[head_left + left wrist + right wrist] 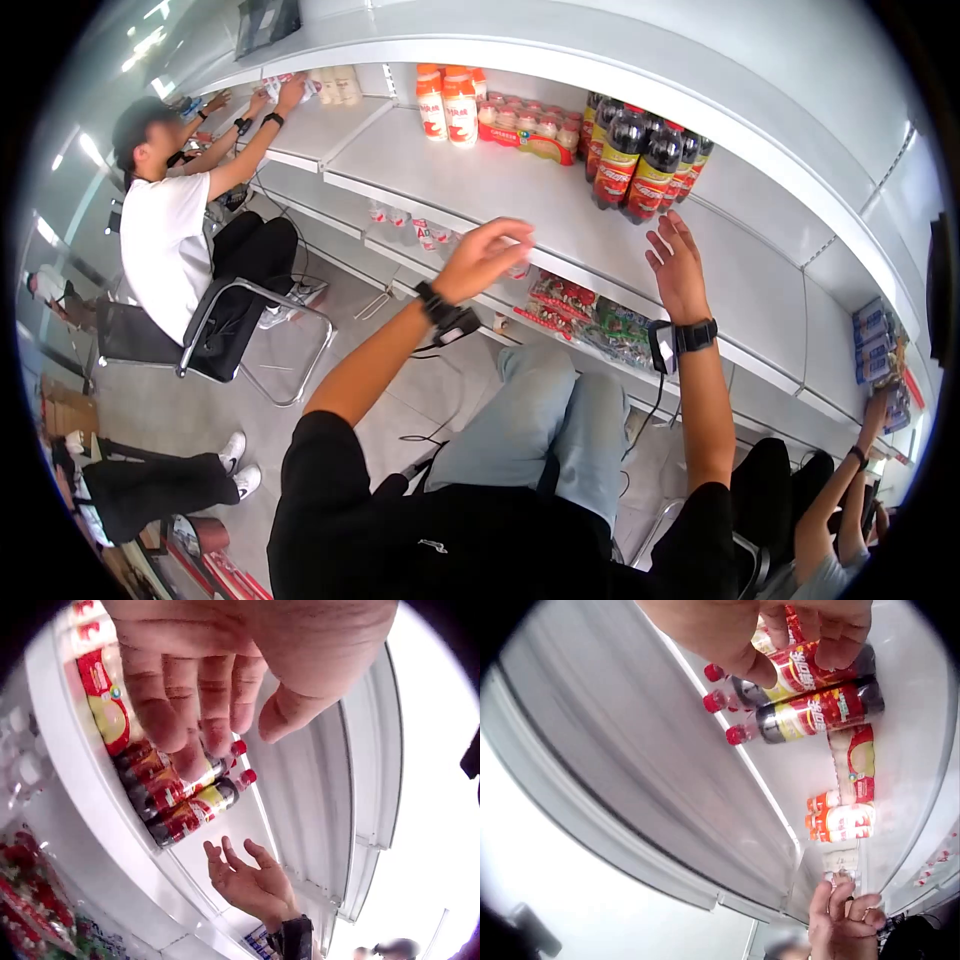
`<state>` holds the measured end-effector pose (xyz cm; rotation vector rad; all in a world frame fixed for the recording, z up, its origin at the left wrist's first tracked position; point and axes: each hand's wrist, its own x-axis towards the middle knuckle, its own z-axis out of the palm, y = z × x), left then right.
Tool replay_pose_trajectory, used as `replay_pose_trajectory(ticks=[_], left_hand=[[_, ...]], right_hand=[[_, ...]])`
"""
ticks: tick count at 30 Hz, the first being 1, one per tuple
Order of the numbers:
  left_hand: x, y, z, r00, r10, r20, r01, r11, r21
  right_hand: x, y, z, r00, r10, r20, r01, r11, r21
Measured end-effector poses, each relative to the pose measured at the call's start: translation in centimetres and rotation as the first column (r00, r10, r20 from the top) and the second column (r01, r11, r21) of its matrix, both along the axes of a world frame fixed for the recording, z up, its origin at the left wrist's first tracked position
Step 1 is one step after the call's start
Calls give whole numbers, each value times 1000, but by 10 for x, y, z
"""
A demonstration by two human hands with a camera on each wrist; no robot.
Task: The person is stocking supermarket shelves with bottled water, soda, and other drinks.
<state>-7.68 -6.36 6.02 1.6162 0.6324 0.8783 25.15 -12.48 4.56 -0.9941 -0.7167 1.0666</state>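
In the head view my left hand [484, 262] hangs in front of the shelf's edge, fingers loosely bent and holding nothing. My right hand [680, 268] is raised with fingers spread, just in front of the dark soda bottles [648, 178] with red caps and red-and-yellow labels. These bottles stand upright in a tight group on the upper shelf [480, 185]. In the right wrist view, the right hand's fingers [840, 645] overlap a soda bottle [817, 712]'s neighbour. The left wrist view has the left palm [217, 637] above, its fingers extended over the bottles.
Left of the bottles are a red-wrapped pack of small drinks [525, 130] and white bottles with orange caps [446, 105]. Bagged snacks [590, 318] fill the shelf below. A seated person [165, 230] reaches into shelving at left; another arm [825, 500] reaches in at right.
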Motion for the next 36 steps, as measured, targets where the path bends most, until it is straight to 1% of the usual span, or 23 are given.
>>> replay_pose_trajectory(ticks=[1, 2, 4, 6, 8, 10, 11, 14, 17, 18, 20, 23, 26, 27, 30, 31, 32, 33, 34, 35, 36], left_hand=[[20, 10, -5, 1000, 2, 5, -2, 997, 75], [39, 20, -15, 1000, 3, 6, -4, 990, 142], [73, 38, -20, 995, 102, -13, -98, 980, 176], [100, 57, -22, 987, 153, 54, -153, 988, -12], [122, 80, -38, 981, 191, 31, -190, 982, -19], [136, 87, -40, 972, 234, -38, -235, 970, -54], [144, 89, -43, 971, 237, -16, -237, 965, -114], [156, 109, -63, 968, 236, 82, -222, 963, -156], [168, 112, -63, 960, 260, 105, -245, 960, -136], [171, 120, -68, 965, 237, 115, -228, 970, -81], [177, 109, -57, 964, 254, 75, -249, 966, -74], [186, 105, -53, 958, 260, 119, -258, 965, -36], [192, 109, -47, 973, 195, 126, -190, 981, -50], [194, 110, -48, 972, 147, 186, -141, 989, -43], [199, 116, -51, 975, 168, 148, -163, 986, -44], [202, 119, -55, 961, 204, 187, -202, 979, -29], [203, 120, -59, 963, 196, 183, -199, 980, -3], [205, 126, -66, 966, 187, 181, -195, 980, 26], [207, 127, -63, 968, 177, 179, -191, 980, 59], [206, 126, -61, 965, 237, 112, -246, 966, 75], [208, 137, -73, 951, 303, 59, -308, 943, 129]], right_hand=[[10, 9, -6, 999, -4, -34, 4, 1000, -2], [14, 12, -7, 999, -24, -32, 23, 999, -38], [15, 21, -10, 998, -52, -26, 49, 993, -105], [26, 33, -26, 999, -44, -11, 42, 992, -116], [28, 48, -35, 1000, -14, 5, 14, 994, -106], [30, 43, -33, 999, 15, 32, -11, 994, -105], [29, 40, -32, 999, 18, 35, -14, 995, -97], [38, 46, -40, 996, 44, 75, -33, 990, -138], [39, 45, -38, 996, 44, 77, -33, 989, -143], [41, 47, -42, 995, 51, 85, -41, 992, -120], [39, 47, -40, 990, 51, 130, -32, 990, -140], [35, 42, -38, 985, 37, 169, -16, 992, -126], [34, 37, -36, 982, 41, 183, -20, 993, -114], [32, 32, -34, 977, 46, 209, -24, 994, -103], [26, 24, -29, 964, 40, 265, -19, 997, -79], [24, 25, -29, 963, 27, 267, -5, 997, -81], [22, 24, -29, 963, 12, 269, 10, 996, -83], [19, 23, -29, 962, 4, 271, 10, 999, -49], [17, 22, -28, 961, -3, 277, 15, 999, -41], [14, 21, -25, 958, -11, 285, 21, 999, -32], [14, 20, -23, 956, -14, 294, 22, 999, -24]])
